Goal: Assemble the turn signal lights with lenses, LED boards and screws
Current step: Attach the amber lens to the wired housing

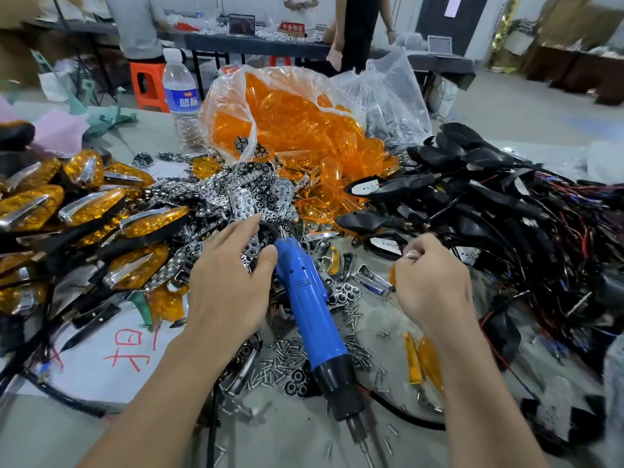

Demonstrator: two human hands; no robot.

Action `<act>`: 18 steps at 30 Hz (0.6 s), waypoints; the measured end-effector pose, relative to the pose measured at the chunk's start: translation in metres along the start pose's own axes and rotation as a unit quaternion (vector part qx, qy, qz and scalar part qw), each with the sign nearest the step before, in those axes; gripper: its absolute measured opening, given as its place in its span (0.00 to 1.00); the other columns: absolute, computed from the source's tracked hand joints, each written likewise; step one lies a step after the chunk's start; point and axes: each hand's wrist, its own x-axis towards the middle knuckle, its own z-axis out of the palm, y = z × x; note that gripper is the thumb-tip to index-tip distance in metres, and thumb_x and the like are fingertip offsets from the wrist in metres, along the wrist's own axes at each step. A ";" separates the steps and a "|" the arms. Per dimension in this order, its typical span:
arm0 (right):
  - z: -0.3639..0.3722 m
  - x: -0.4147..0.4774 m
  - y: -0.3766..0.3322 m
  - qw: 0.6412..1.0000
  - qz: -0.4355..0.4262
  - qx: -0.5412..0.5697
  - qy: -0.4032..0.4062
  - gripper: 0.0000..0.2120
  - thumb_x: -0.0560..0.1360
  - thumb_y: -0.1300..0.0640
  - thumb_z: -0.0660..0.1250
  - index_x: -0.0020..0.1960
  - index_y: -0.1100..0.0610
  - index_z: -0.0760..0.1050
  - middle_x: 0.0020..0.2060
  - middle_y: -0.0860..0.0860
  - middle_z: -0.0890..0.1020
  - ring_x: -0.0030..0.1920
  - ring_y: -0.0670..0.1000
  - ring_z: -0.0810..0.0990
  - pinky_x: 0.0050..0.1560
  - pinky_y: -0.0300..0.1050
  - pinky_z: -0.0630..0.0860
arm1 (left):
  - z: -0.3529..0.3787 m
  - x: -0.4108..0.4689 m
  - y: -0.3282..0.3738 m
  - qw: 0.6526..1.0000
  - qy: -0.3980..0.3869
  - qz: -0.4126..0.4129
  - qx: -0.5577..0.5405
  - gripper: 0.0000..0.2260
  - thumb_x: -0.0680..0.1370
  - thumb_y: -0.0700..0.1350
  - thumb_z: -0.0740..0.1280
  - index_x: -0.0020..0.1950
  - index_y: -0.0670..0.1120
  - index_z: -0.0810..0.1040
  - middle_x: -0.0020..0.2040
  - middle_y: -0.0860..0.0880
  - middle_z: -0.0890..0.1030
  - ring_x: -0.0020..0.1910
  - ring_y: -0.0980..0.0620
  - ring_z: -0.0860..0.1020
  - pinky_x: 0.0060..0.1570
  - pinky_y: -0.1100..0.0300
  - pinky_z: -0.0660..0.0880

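Note:
My left hand (229,278) lies open, fingers spread over a heap of chrome reflectors (243,194), its thumb touching a blue electric screwdriver (310,309). The screwdriver lies on the table between my hands with its bit pointing toward me. My right hand (432,282) is curled, fingertips pinched on a small orange lens (393,275) of which only an edge shows. Just beyond it lies an open black housing with a white LED board (385,246). Loose screws (287,359) are scattered around the screwdriver.
A plastic bag of orange lenses (290,119) sits behind the reflectors. Black housings with wires (489,197) are piled at the right, and finished amber lights (84,204) at the left. A water bottle (180,92) stands at the back. Two people stand at a far table.

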 end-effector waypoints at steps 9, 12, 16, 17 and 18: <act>0.011 0.002 0.006 0.979 0.013 -0.130 -0.156 0.06 0.80 0.60 0.65 0.56 0.55 0.76 0.50 0.56 0.81 0.47 0.58 0.82 0.40 0.47 0.74 | 0.002 -0.004 0.002 1.000 0.001 0.014 -0.002 0.23 0.83 0.51 0.67 0.78 0.56 0.71 0.71 0.55 0.78 0.74 0.50 0.72 0.75 0.41 0.68; 0.013 0.004 0.005 0.992 -0.001 -0.066 -0.111 0.05 0.80 0.62 0.65 0.47 0.56 0.77 0.41 0.53 0.82 0.38 0.53 0.81 0.32 0.45 0.73 | 0.002 -0.005 0.006 0.999 0.006 0.040 0.004 0.22 0.82 0.49 0.67 0.77 0.54 0.73 0.70 0.55 0.79 0.74 0.52 0.72 0.77 0.44 0.65; 0.011 -0.009 -0.013 0.960 -0.041 0.231 -0.152 0.12 0.80 0.62 0.66 0.39 0.56 0.79 0.29 0.44 0.75 0.29 0.46 0.69 0.32 0.45 0.66 | 0.003 -0.012 0.013 0.994 0.019 0.108 0.000 0.22 0.80 0.47 0.71 0.74 0.55 0.76 0.69 0.57 0.79 0.71 0.58 0.71 0.76 0.58 0.60; 0.012 -0.015 -0.018 0.915 -0.037 0.337 -0.217 0.13 0.81 0.64 0.65 0.38 0.55 0.78 0.26 0.43 0.71 0.28 0.46 0.66 0.34 0.44 0.63 | 0.003 -0.013 0.014 0.992 0.006 0.122 -0.008 0.24 0.79 0.49 0.71 0.75 0.58 0.74 0.70 0.59 0.77 0.71 0.61 0.70 0.74 0.65 0.59; 0.014 -0.021 -0.023 0.855 -0.024 0.430 -0.288 0.14 0.82 0.65 0.64 0.39 0.55 0.78 0.25 0.44 0.68 0.27 0.45 0.64 0.34 0.44 0.62 | 0.003 -0.014 0.015 0.991 -0.020 0.132 -0.029 0.26 0.79 0.51 0.71 0.76 0.62 0.72 0.71 0.63 0.75 0.71 0.66 0.69 0.71 0.73 0.57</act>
